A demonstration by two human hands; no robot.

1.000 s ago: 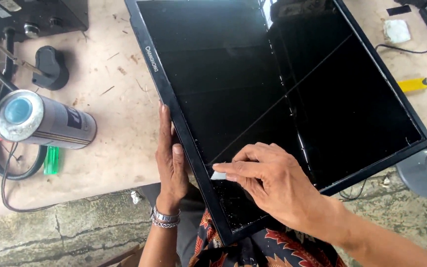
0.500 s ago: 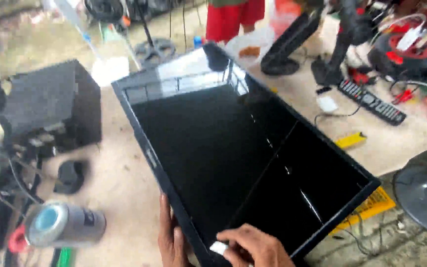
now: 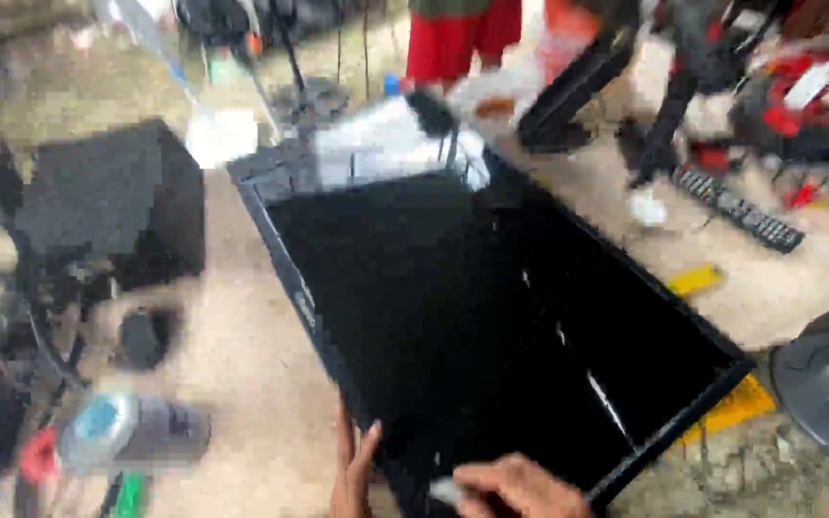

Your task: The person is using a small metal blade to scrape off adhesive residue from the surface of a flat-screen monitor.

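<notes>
A large black flat screen panel (image 3: pixel 491 317) lies tilted on a pale worktable (image 3: pixel 251 384). My left hand (image 3: pixel 352 470) rests flat along the panel's near left frame edge, fingers pointing up. At the panel's near corner my right hand (image 3: pixel 515 487) pinches a small white piece (image 3: pixel 445 492) against the dark glass. The picture is heavily blurred by head motion, and both hands are cut off by the bottom edge.
A spray can (image 3: pixel 131 432) lies at the left near tangled cables. A black box (image 3: pixel 112 197) stands behind it. A remote control (image 3: pixel 741 219), red parts and a yellow tool (image 3: pixel 695 280) lie at the right. A person in red shorts (image 3: pixel 462 34) stands beyond the table.
The view has swung upward, so the far side of the table and the standing person show. Both hands have kept their places on the panel's near edge.
</notes>
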